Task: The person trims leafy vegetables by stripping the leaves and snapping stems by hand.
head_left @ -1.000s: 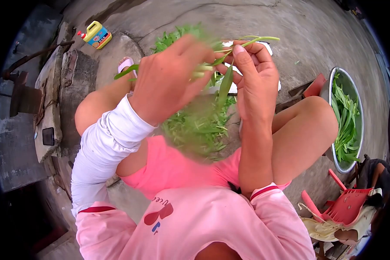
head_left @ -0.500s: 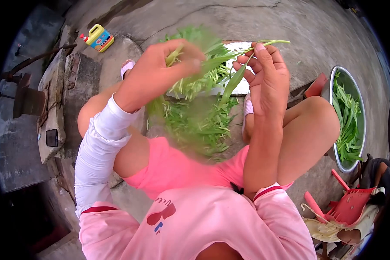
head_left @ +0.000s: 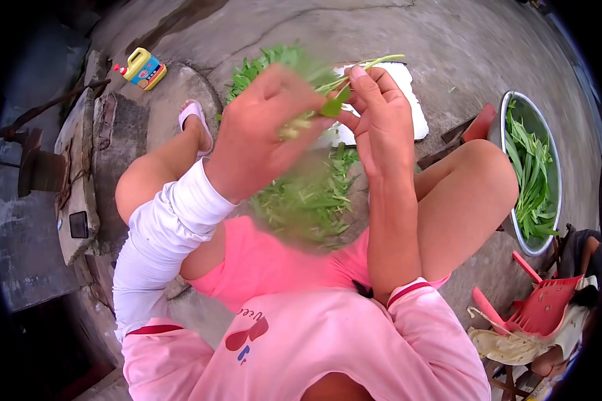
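My left hand, its wrist in a white sleeve, is closed on green leafy stems; their pale ends show beside its blurred fingers. Close by on the right, my right hand pinches a thin green stem between thumb and fingers, and a small leaf hangs between the hands. Behind my left hand lies a heap of leafy greens, partly hidden. A white board is under and behind my right hand. Cut greens are spread on the ground between my legs, blurred in part.
To the right, a metal basin holds long green leaves, with a red plastic chair and cloth below it. A yellow bottle stands at upper left. A phone rests on a stone ledge at the left.
My left hand moved left, away from my right hand, then came back beside it with greens in its grip. My right hand shifted right, then back left, still pinching a stem.
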A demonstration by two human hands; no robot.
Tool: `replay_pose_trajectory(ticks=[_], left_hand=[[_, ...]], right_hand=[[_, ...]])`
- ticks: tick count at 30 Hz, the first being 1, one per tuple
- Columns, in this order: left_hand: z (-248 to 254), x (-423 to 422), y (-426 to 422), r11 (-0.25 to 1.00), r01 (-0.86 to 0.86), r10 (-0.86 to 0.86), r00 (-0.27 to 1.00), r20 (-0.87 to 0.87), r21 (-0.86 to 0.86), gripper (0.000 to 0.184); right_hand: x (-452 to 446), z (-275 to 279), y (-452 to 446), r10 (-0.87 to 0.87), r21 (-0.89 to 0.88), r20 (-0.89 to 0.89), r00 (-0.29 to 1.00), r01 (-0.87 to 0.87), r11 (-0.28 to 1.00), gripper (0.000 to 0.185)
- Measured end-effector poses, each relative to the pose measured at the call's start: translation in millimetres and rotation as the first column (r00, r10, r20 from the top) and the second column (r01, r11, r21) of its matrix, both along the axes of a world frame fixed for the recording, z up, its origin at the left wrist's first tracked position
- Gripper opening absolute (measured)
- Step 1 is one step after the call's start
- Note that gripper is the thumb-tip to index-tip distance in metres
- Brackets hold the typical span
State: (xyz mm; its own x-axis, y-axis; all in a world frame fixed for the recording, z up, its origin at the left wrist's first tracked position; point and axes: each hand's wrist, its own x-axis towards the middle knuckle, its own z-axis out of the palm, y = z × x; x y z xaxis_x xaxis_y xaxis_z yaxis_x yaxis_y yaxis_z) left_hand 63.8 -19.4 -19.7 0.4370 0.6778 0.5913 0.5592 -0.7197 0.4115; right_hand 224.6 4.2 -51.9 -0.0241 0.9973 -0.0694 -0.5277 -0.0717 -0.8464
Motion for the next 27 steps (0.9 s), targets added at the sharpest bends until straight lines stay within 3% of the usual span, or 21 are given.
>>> replay_pose_trajectory(ticks=[3, 4, 7, 8, 11, 12, 15, 18, 20, 23, 24, 25, 27], left_hand=[[1, -6, 7, 0.894, -0.046, 0.229, 0.902, 0.365, -0.446, 0.014], [10, -2, 7, 0.812, 0.063, 0.307, 0.799, 0.517, -0.58, 0.022], [10, -16, 16, 0.74, -0.087, 0.426, 0.828, 0.364, -0.667, 0.029], [10, -19, 17, 0.721, -0.14, 0.45, 0.839, 0.306, -0.679, 0.034], [11, -18, 16, 0.78, -0.083, 0.424, 0.799, 0.427, -0.62, 0.034], [13, -25, 17, 0.784, -0.128, 0.416, 0.835, 0.36, -0.608, 0.03], [32, -28, 14, 0.772, -0.01, 0.493, 0.64, 0.589, -0.635, 0.025], [35, -32, 14, 0.77, 0.007, 0.382, 0.797, 0.469, -0.638, 0.026], [10, -29, 21, 0.817, 0.046, 0.201, 0.911, 0.359, -0.575, 0.03], [-5, -22, 15, 0.784, 0.091, 0.148, 0.933, 0.327, -0.614, 0.035], [11, -23, 11, 0.75, 0.052, 0.218, 0.922, 0.32, -0.66, 0.035], [25, -25, 12, 0.716, 0.016, 0.28, 0.909, 0.309, -0.698, 0.035], [38, -56, 22, 0.781, -0.036, 0.325, 0.875, 0.358, -0.623, 0.032]], right_hand=[[-4, -3, 1, 0.007, 0.052, 0.099, 0.995, -0.012, 0.999, 0.015], [-3, -5, 0, 0.023, 0.08, 0.125, 0.992, -0.034, 0.996, 0.016], [-7, -2, -2, 0.06, 0.07, 0.172, 0.983, -0.073, 0.995, 0.017], [-6, -6, 0, 0.063, 0.056, 0.221, 0.973, -0.077, 0.995, 0.017], [-7, -6, 0, 0.058, 0.068, 0.276, 0.959, -0.08, 0.995, 0.017], [-5, -9, 2, 0.062, 0.09, 0.284, 0.957, -0.091, 0.992, 0.017], [-1, -16, 3, 0.074, 0.159, 0.322, 0.944, -0.131, 0.979, 0.016], [-4, -15, -1, 0.095, 0.201, 0.496, 0.863, -0.221, 0.954, 0.017], [-12, -15, -4, 0.057, 0.238, 0.657, 0.752, -0.279, 0.93, 0.016], [-21, -10, -13, 0.111, 0.281, 0.639, 0.761, -0.365, 0.888, 0.018], [-16, -5, -12, 0.22, 0.143, 0.613, 0.759, -0.381, 0.914, 0.021], [-10, -7, -4, 0.206, 0.134, 0.506, 0.837, -0.313, 0.94, 0.025], [9, -12, 15, 0.064, 0.134, 0.277, 0.959, -0.105, 0.985, 0.024]])
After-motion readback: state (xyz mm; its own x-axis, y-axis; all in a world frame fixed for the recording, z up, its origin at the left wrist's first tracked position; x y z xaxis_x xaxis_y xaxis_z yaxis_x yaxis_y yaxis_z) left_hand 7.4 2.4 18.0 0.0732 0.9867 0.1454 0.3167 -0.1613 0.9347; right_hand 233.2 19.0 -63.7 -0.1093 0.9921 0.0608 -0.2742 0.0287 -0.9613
